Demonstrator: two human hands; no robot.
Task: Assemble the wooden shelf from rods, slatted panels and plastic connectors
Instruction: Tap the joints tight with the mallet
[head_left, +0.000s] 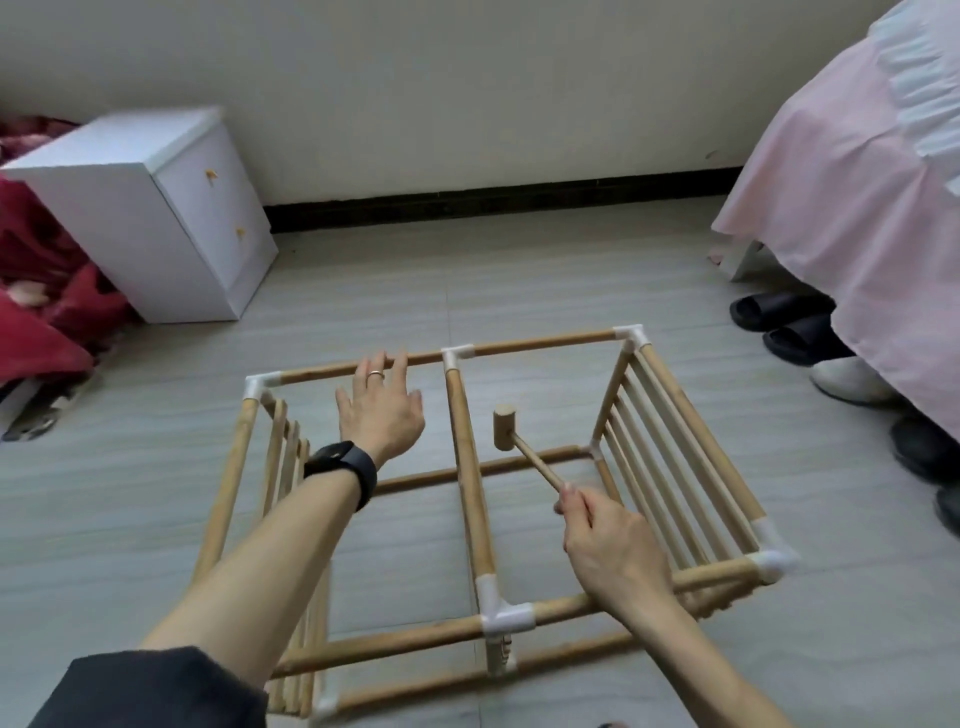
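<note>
The wooden shelf frame (470, 483) lies on its side on the floor, rods joined by white plastic connectors (506, 616). Slatted panels form its left end (283, 457) and right end (670, 462). My left hand (382, 408), wearing a ring and a black watch, is spread flat with straight fingers, fingertips over the far top rod (540, 344). My right hand (605, 540) grips the handle of a small wooden mallet (506, 427), whose head hangs inside the frame just right of the middle rod.
A white two-drawer cabinet (171, 208) stands at the back left beside red bedding (47, 291). A bed with a pink cover (852, 208) fills the right side, with black slippers (784, 322) and other shoes beneath it. Grey tiled floor lies beyond the frame.
</note>
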